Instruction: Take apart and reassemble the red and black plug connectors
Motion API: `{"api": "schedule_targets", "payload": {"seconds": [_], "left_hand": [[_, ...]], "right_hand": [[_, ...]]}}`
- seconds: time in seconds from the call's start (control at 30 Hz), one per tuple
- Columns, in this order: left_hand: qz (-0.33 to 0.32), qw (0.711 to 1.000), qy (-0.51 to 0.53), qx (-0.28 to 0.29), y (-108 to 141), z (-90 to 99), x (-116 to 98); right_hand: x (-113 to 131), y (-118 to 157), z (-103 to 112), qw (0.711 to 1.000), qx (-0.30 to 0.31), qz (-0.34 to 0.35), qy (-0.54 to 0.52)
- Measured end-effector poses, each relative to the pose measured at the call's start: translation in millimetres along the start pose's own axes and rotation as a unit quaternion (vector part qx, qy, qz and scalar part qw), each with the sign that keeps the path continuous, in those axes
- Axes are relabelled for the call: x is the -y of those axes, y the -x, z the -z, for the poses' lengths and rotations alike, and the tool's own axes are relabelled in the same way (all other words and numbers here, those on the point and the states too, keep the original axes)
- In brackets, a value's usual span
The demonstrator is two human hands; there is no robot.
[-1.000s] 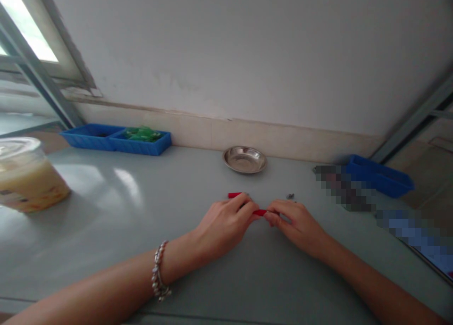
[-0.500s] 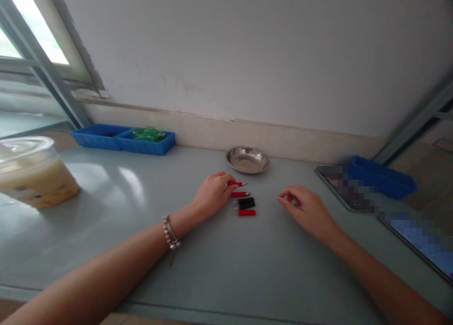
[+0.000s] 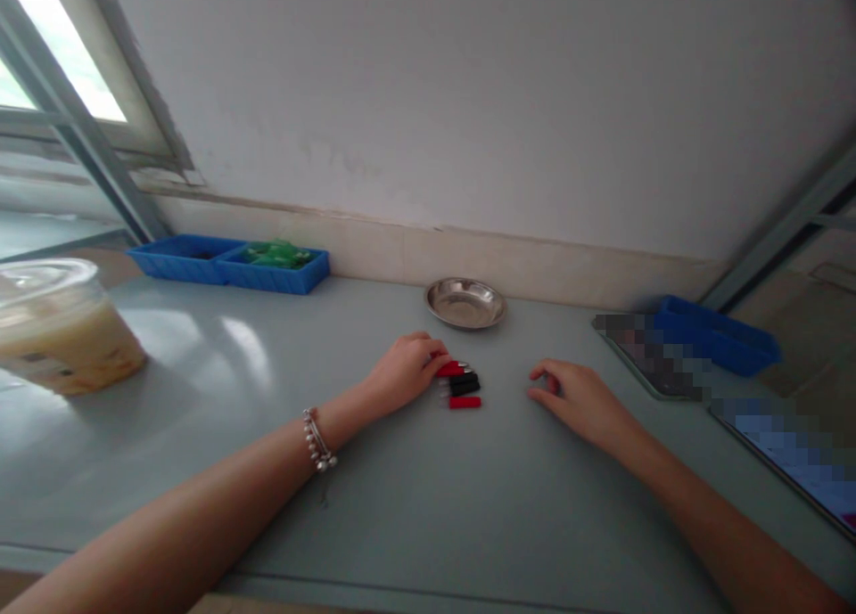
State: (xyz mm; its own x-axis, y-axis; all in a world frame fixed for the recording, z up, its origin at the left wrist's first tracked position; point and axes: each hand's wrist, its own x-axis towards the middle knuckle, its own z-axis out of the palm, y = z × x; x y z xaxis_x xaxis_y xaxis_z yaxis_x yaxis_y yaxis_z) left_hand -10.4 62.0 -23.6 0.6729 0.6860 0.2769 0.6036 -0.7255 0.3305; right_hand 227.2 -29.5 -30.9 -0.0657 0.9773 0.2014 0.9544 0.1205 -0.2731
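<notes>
My left hand [image 3: 407, 369] is closed in a pinch at a small red piece with a metal tip [image 3: 452, 369]. Two such red pieces seem to lie side by side at my fingertips, partly hidden by them. Just nearer to me are black pieces [image 3: 464, 384] with thin pale pins pointing left. A further red piece [image 3: 465, 403] lies below these, lined up with them on the table. To the right, my right hand [image 3: 579, 400] hovers over or rests on the tabletop, its thumb and curled fingers apart, with nothing in it.
A shallow metal dish [image 3: 466, 303] stands by the wall. Blue trays [image 3: 267, 278] are at back left, one with green items; another blue tray [image 3: 719, 336] is at right beside a phone [image 3: 642, 360] and a second screen [image 3: 782, 458]. A lidded drink cup [image 3: 73, 338] stands left.
My left hand has brought its red piece toward me, up against the other red piece. My right hand's thumb and fingers have parted a little more.
</notes>
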Motion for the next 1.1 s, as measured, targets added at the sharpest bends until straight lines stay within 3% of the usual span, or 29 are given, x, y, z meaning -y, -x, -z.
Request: {"api": "schedule_targets", "payload": {"seconds": [0.2,0.33,0.5,0.7,0.87,1.1], "left_hand": [[-0.002,1.000,-0.011,0.003,2,2.6,-4],[-0.011,1.000,-0.026,-0.014,7,8.9,-15],[-0.081,0.995,-0.042,0.048,18,15.2,-37],[-0.113,0.987,-0.083,0.081,23,16.2,-47],[-0.110,0.984,-0.114,0.083,23,16.4,-50],[-0.114,0.980,-0.150,0.070,24,13.2,-53]], "right_hand": [[2,-1,-1,1.000,0.022,-0.010,-0.013],[-2,-2,-1,1.000,-0.008,0.000,0.007],[-10,-1,2,0.998,-0.045,-0.026,0.047],[-13,1,2,0.994,-0.012,-0.072,0.080],[-13,-1,1,0.995,0.027,-0.070,0.065],[-13,-3,3,0.999,0.022,-0.045,0.010]]}}
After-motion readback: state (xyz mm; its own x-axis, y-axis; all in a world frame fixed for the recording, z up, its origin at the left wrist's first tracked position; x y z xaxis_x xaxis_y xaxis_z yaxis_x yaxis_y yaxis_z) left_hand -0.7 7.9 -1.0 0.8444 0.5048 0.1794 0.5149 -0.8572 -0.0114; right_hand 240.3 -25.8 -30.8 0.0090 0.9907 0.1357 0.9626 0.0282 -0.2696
